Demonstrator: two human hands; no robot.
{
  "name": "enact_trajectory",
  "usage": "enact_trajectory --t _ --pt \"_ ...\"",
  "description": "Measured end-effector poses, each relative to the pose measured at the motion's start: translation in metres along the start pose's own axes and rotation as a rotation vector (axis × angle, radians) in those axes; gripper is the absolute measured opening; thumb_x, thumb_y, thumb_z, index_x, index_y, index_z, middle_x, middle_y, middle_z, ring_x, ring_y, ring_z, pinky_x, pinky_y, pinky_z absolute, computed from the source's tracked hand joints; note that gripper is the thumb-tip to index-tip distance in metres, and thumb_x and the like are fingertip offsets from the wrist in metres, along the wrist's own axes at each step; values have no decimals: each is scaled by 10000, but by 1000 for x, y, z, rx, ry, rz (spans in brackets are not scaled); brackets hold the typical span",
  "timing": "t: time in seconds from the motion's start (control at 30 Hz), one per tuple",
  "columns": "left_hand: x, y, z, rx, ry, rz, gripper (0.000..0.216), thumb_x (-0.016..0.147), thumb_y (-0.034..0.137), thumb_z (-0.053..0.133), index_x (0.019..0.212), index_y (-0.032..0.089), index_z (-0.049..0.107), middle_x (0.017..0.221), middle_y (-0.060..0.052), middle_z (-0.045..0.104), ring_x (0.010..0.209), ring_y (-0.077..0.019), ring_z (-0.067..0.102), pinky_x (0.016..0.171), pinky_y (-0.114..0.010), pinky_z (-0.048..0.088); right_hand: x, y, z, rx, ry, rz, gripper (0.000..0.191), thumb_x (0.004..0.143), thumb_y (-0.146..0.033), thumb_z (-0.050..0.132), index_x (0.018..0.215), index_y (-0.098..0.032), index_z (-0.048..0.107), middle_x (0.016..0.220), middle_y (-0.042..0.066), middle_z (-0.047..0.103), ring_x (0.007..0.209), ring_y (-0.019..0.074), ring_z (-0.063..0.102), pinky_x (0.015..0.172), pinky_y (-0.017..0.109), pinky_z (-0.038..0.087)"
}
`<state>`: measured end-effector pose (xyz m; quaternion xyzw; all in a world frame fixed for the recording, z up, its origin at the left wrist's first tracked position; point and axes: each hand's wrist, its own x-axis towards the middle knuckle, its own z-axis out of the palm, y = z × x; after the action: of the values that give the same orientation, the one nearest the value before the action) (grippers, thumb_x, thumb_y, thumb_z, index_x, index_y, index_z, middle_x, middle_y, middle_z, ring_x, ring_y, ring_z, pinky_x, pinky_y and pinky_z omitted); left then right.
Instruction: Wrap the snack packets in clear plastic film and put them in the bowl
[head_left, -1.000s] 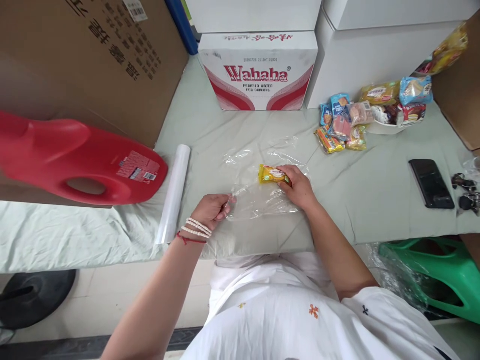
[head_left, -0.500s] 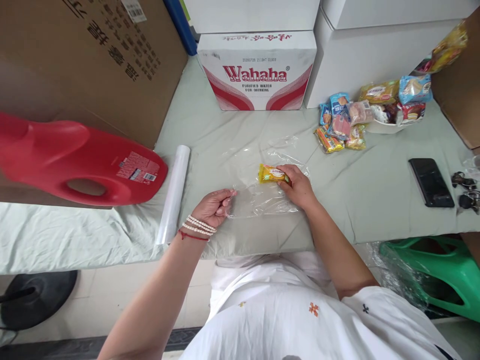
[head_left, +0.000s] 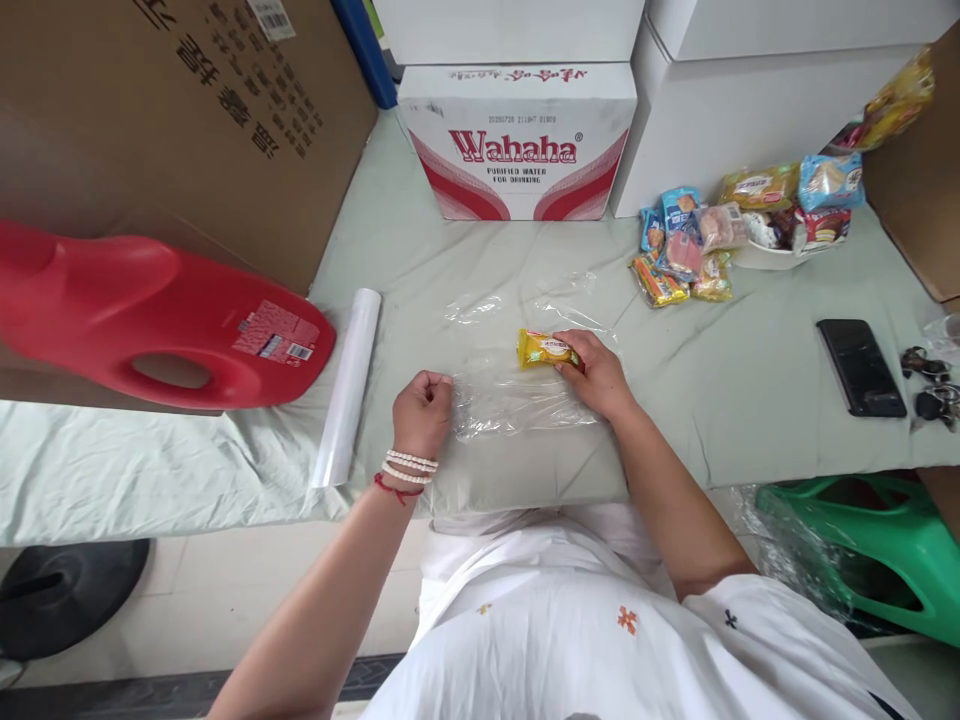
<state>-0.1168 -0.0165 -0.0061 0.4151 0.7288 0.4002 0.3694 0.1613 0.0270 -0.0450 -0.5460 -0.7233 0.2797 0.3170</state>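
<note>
From where I stand, the right hand [head_left: 592, 375] has the small yellow wrapped snack packet [head_left: 536, 349] gripped between thumb and fingers, low over the crinkled sheet of clear plastic film [head_left: 517, 405] on the pale green tablecloth [head_left: 675, 400]. The left hand [head_left: 422, 412] is closed, thumb uppermost, right at the film's left edge; whether a bit of film is caught in it I can't tell. To do this well, I'd hold the packet steady as a weight and draw the left edge gently outward, flat and low, since film this thin would likely ruck up or cling to itself under a quick tug. Half a second ago the left hand reached further over, its fingertips pointing across the film; now it has turned upright and drawn in its fingers. The right hand and the packet look just as they were.
</note>
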Motion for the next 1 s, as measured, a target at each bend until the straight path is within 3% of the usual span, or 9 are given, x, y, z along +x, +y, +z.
enact_trajectory --t 0.07,0.23,0.3,0.37,0.47,0.57,0.8,1.0 --pt "2 4 0 -84 -2 -51 68 723 232 669 699 189 622 638 29 578 625 -112 507 565 -200 403 0 1 0 -2 4 1 494 887 -238 610 1378 -291 621 1406 69 597 1239 267 619 1076 474 517" --pt "14 25 -2 -427 -145 -395 163 778 296 665 781 186 545 832 -82 723 741 -197 713 624 -287 562 -1 0 1 -3 16 -4 497 883 -223 607 1376 -286 621 1394 71 599 1246 266 613 1077 475 517" --pt "23 34 0 -430 -181 -495 240 816 367 686 825 179 537 818 -115 736 649 -187 699 514 -246 508 -1 0 1 2 15 -8 497 881 -217 608 1374 -275 623 1389 77 601 1254 264 610 1079 468 516" --pt "32 39 3 -375 -210 -541 260 816 361 720 823 161 553 727 -99 715 487 -122 585 396 -189 360 -1 0 1 1 12 -6 499 880 -214 605 1376 -266 623 1391 80 600 1254 263 611 1072 464 520" --pt "42 40 8 -303 -236 -515 202 745 219 759 732 147 571 504 23 546 364 -44 335 347 -179 189 0 0 1 -8 14 -1 504 879 -212 605 1380 -264 622 1396 82 598 1252 266 612 1075 473 519" --pt "44 33 9 -346 -180 -400 236 676 189 784 686 173 549 441 94 401 377 -43 282 364 -187 175 0 1 2 -2 19 -3 508 878 -209 608 1380 -281 623 1399 75 598 1257 260 609 1092 472 511" --pt "37 17 5 -324 -29 -230 207 666 255 760 703 187 569 482 92 418 420 -52 297 392 -202 188 0 0 2 3 7 -4 509 884 -207 605 1385 -291 622 1403 69 602 1247 248 616 1093 455 514" --pt "38 23 13 -245 42 -156 153 763 251 655 827 223 519 703 57 584 540 -85 552 490 -186 413 0 1 2 8 11 -11 513 883 -207 597 1388 -298 620 1406 66 597 1258 252 610 1095 457 511"
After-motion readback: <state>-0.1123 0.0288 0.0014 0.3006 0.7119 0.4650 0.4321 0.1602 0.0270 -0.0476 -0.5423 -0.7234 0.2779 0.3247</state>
